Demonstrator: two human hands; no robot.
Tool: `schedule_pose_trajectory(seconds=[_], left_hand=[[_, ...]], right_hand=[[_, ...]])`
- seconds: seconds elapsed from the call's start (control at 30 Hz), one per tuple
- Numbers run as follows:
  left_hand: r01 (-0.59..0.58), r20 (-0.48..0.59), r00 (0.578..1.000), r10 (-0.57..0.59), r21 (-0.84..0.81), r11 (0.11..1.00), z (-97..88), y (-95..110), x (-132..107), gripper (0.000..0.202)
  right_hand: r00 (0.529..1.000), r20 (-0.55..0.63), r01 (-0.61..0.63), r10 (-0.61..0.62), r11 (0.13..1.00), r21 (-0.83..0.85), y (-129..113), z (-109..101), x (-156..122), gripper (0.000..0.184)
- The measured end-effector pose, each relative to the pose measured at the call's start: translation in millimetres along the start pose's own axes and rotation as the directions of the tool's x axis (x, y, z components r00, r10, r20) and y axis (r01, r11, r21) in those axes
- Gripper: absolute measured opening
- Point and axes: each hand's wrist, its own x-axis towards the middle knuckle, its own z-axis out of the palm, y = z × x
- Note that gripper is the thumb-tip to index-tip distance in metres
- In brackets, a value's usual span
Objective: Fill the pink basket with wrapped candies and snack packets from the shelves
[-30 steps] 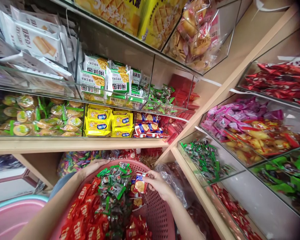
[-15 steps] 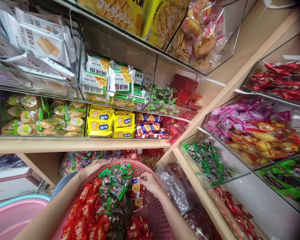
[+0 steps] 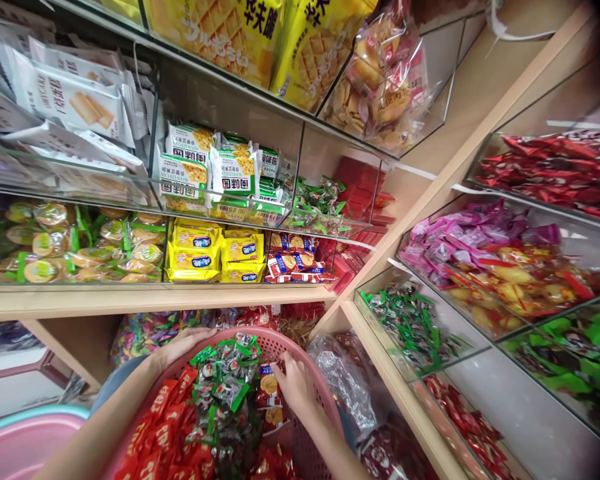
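Observation:
A pink perforated plastic basket (image 3: 325,407) holds red-wrapped sweets (image 3: 155,433), green-and-silver wrapped sweets (image 3: 230,383) and a few red, white and blue biscuit packets (image 3: 269,388). My left hand (image 3: 185,347) is closed over the basket's far left rim. Inside the far right part is my right hand (image 3: 296,383), beside the upper biscuit packet. Its thumb and forefinger look apart near the packet's right edge, and the other fingers are partly hidden. More red-wrapped sweets (image 3: 273,463) lie at the near side of the basket.
Clear-walled shelf bins above hold yellow packets (image 3: 195,250), matching biscuit packets (image 3: 297,260) and white-green packets (image 3: 234,172). A wooden shelf edge (image 3: 130,298) runs just above the basket. Angled bins with green sweets (image 3: 415,327) stand right; a pink tub (image 3: 25,443) is lower left.
The view has shifted slightly, so the shelves sit a little further left and lower. My right hand's pinch at the biscuit packet has loosened. The left hand stays on the rim.

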Motion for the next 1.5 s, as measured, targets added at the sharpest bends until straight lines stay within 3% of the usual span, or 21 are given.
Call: schedule_pose_trajectory(seconds=[0.13, 0.23, 0.37, 0.53, 0.6, 0.77, 0.9, 1.0, 1.17, 1.27, 1.37, 1.5], left_hand=[[0.002, 0.059, 0.998, -0.002, 0.007, 1.000, -3.1, -4.4, 3.0, 0.047], [-0.016, 0.082, 0.996, 0.016, 0.000, 1.000, -4.2, -7.4, 3.7, 0.047], [0.001, 0.121, 0.993, 0.001, -0.014, 1.000, -5.1, -10.9, 6.4, 0.048], [-0.024, 0.079, 0.997, 0.019, 0.054, 0.998, -5.8, -11.0, 10.8, 0.051], [-0.041, 0.056, 0.998, 0.037, 0.082, 0.996, -6.2, -9.7, 10.6, 0.051], [-0.044, 0.044, 0.998, 0.041, 0.069, 0.997, -8.7, -10.5, 9.4, 0.054], [-0.015, 0.102, 0.995, 0.012, 0.030, 0.999, -10.2, -12.7, 9.9, 0.053], [-0.008, 0.105, 0.994, 0.006, 0.022, 1.000, -9.3, -11.6, 8.3, 0.052], [-0.012, 0.022, 1.000, 0.011, 0.023, 1.000, -8.3, -10.3, 8.2, 0.050], [0.001, 0.082, 0.997, -0.003, 0.022, 1.000, -9.0, -11.5, 10.0, 0.052], [0.005, 0.128, 0.992, -0.007, 0.014, 1.000, -8.9, -11.0, 8.2, 0.052], [-0.024, 0.066, 0.998, 0.022, 0.018, 1.000, -7.5, -9.3, 4.1, 0.050]], right_hand=[[1.000, 0.003, 0.021, -0.020, 0.991, -0.130, -8.1, 3.6, -2.1, 0.030], [1.000, -0.026, -0.004, -0.002, 0.976, -0.218, -16.2, -7.9, 1.2, 0.030], [0.968, -0.220, 0.100, -0.121, 0.989, -0.105, -32.5, -51.3, 13.5, 0.030], [0.824, -0.506, 0.277, -0.253, 0.960, -0.029, -64.8, -121.2, 43.7, 0.027], [0.787, -0.557, 0.264, -0.265, 0.961, -0.084, -78.5, -141.5, 61.2, 0.025], [0.893, -0.442, 0.025, -0.090, 0.988, -0.151, -105.4, -161.5, 102.1, 0.047], [0.927, -0.375, -0.057, -0.016, 0.981, -0.183, -118.2, -161.0, 115.5, 0.055], [0.934, -0.356, -0.095, 0.027, 0.980, -0.174, -122.6, -159.9, 117.9, 0.060], [0.934, -0.346, -0.137, 0.088, 0.983, -0.119, -121.8, -161.2, 124.4, 0.065], [0.927, -0.347, -0.168, 0.141, 0.985, -0.048, -118.8, -163.6, 130.1, 0.064], [0.924, -0.340, -0.163, 0.175, 0.985, 0.063, -115.7, -165.7, 132.9, 0.055], [0.933, -0.311, -0.128, 0.182, 0.974, 0.187, -114.2, -165.7, 130.4, 0.036]])
